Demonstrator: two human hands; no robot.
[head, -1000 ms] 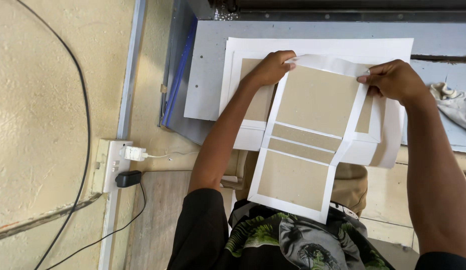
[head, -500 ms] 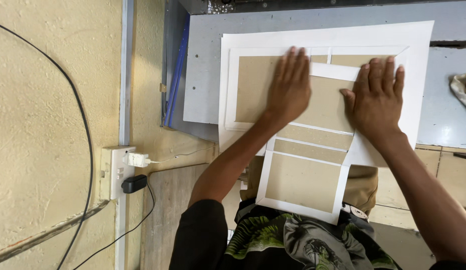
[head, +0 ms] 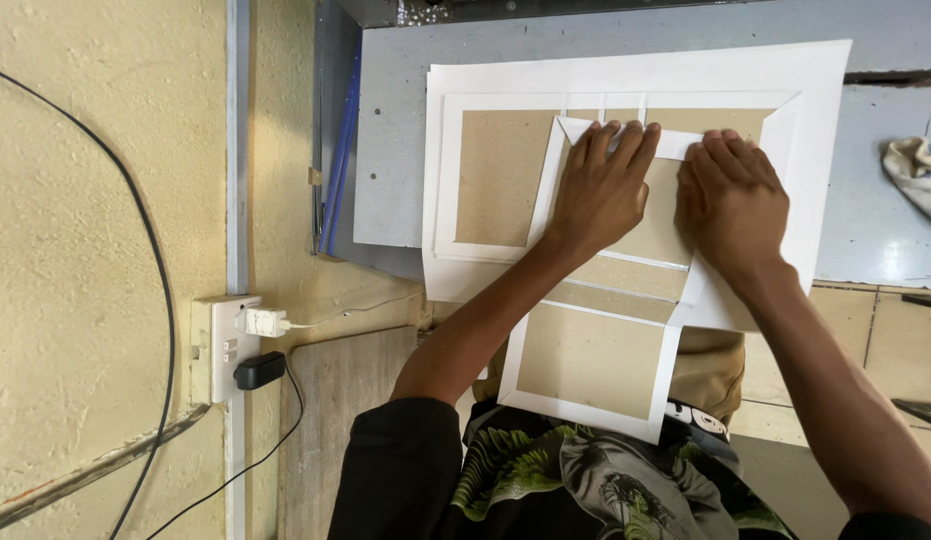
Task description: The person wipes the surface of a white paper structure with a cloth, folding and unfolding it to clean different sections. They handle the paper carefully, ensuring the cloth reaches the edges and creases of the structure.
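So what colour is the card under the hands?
Brown card with white edges, seen best in the head view.

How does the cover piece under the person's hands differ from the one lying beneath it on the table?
The upper piece lies slanted, with its lower end hanging past the table edge over the lap; the lower piece lies square and almost wholly on the table. Left hand and right hand press flat on the upper piece; neither touches the lower one. Both are brown board panels framed by white paper.
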